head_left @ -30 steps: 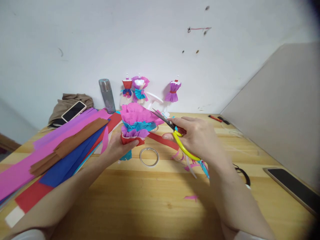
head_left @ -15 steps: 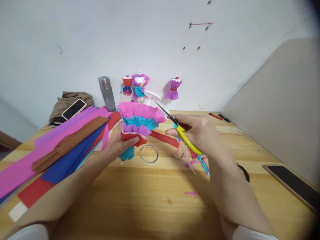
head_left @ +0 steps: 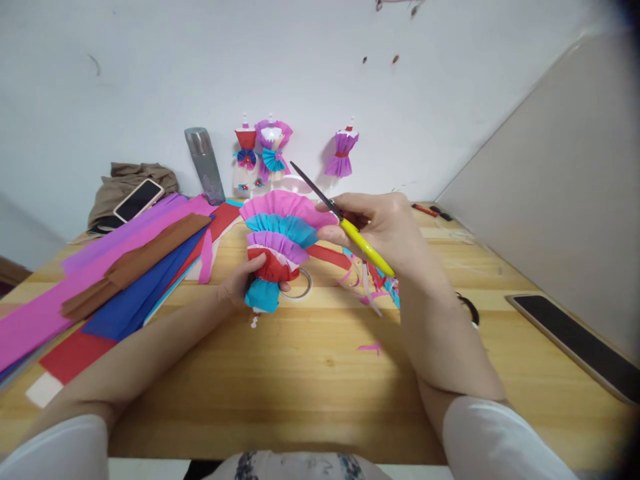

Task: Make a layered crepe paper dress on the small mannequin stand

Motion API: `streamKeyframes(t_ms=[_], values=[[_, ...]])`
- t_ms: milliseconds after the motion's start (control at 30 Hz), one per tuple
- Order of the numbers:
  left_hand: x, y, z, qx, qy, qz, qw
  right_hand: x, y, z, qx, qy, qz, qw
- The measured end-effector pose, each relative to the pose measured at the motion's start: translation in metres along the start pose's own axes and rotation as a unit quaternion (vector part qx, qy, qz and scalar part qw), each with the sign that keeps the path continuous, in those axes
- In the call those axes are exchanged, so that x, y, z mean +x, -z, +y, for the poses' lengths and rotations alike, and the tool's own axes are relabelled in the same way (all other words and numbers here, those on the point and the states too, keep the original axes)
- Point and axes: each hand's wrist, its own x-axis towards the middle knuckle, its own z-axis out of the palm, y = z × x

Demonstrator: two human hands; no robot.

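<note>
My left hand [head_left: 241,281] is closed around the waist of a small mannequin in a tiered crepe-paper dress [head_left: 281,230]. The dress has pink, blue and purple ruffles, a red band and a blue top, and is held upside down with the white neck knob pointing toward me. In my right hand [head_left: 373,223] is a pair of scissors [head_left: 367,245] with yellow handles and dark blades. The blades look closed and point up and left, over the pink ruffle. My right fingers are close to the ruffle's right edge; whether they touch it I cannot tell.
Layered crepe-paper strips [head_left: 130,287] cover the table's left side. Behind stand a bottle [head_left: 205,167] and several dressed mannequins [head_left: 343,153]. A tape roll [head_left: 303,285] lies behind the held dress, paper scraps [head_left: 373,287] to its right. One phone [head_left: 570,343] lies far right, another [head_left: 139,200] at left.
My left hand has turned the dress so its red band and blue top face me more. The scissors have moved left over the pink ruffle. The camera view has tilted down.
</note>
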Motion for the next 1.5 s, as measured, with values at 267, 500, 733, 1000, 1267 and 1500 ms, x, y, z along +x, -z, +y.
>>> streamKeyframes(t_ms=[267, 500, 733, 1000, 1267, 1500], values=[[0.006, 0.008, 0.008, 0.019, -0.008, 0.050, 0.999, 0.009, -0.009, 0.000, 0.060, 0.000, 0.018, 0.998], [-0.015, -0.001, -0.003, -0.028, -0.021, 0.073, 0.997, -0.013, -0.027, 0.004, 0.164, -0.043, 0.019, 0.985], [-0.004, -0.003, -0.014, -0.028, -0.008, 0.080, 0.996, -0.022, -0.025, 0.012, 0.130, -0.053, 0.021, 0.990], [-0.009, 0.013, -0.039, -0.019, 0.075, -0.033, 0.996, -0.024, -0.002, 0.023, -0.040, -0.039, 0.004, 0.998], [0.002, 0.017, -0.045, -0.082, 0.005, -0.037, 0.996, -0.020, 0.011, 0.030, -0.102, -0.086, 0.028, 0.991], [0.006, 0.029, -0.050, -0.055, 0.021, -0.057, 0.997, -0.016, 0.014, 0.037, -0.116, -0.116, -0.011, 0.986]])
